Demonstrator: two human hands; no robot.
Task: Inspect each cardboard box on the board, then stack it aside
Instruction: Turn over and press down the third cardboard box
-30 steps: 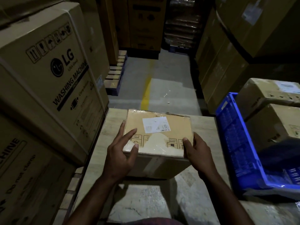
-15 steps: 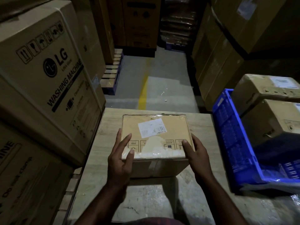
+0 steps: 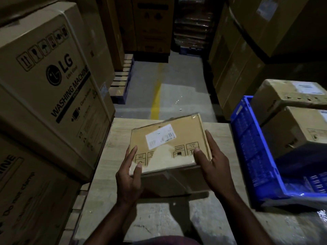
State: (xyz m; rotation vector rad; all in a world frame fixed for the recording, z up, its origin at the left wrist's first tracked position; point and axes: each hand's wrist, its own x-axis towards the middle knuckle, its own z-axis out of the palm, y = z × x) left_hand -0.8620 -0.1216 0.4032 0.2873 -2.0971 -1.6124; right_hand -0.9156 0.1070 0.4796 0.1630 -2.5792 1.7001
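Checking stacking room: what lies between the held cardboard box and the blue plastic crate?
Head view: right hand gripping brown cardboard box, then bare pale wooden board.

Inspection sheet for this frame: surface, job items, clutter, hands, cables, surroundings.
Surface: pale wooden board, with worn grey patches at the near end.
Job's things: cardboard box, tilted and skewed; white barcode label on top, handling symbols along the near edge. Cannot tell whether it is fully clear of the board.
Clutter: blue crate at right; in or behind it, an upper box over a lower box.
Hands: left hand grips the near left corner; right hand grips the right side. Both thumbs are on top.
Cables: nothing seen.
Surroundings: dim warehouse aisle; washing machine cartons stacked left, large cartons right, pallets, yellow floor line.
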